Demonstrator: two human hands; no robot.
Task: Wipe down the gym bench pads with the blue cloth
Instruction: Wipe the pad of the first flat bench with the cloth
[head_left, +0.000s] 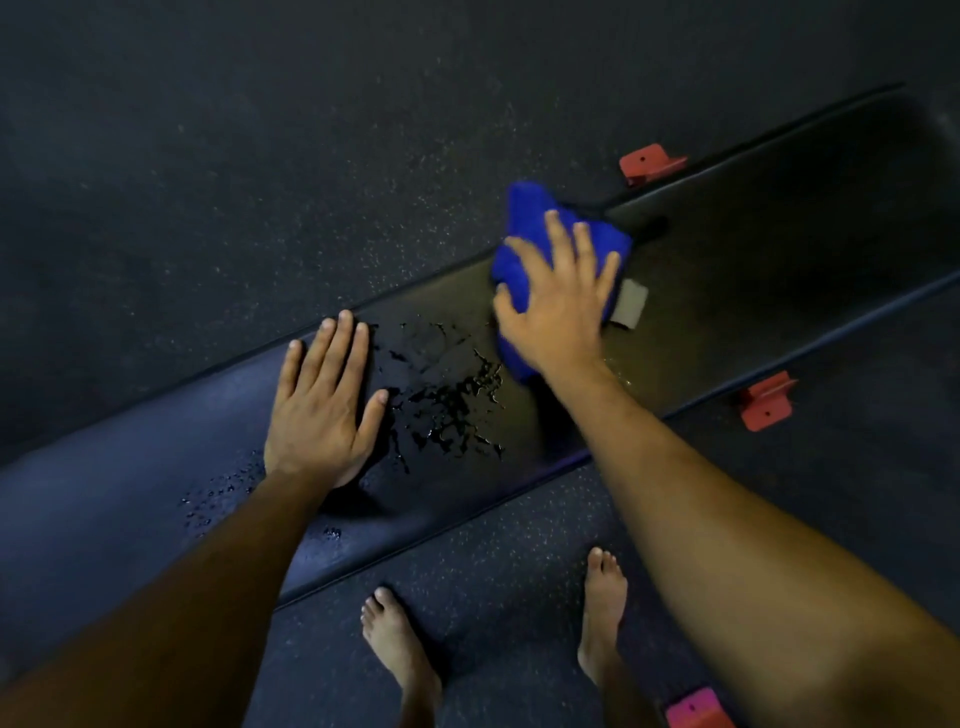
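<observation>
A long dark padded table (753, 249) runs aslant over a speckled dark floor (260, 182). On its top lie wet patches (452, 400), a bunched blue cloth (535, 244), a small grey tag (629, 304) beside the cloth, and both hands, left (319, 410) flat, right (556, 306) on the cloth. Red feet (652, 162) stand on the floor.

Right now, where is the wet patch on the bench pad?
In the head view the wet patch lies mid-pad on the bench pad, between the flat left hand and the blue cloth under the right hand.
</observation>
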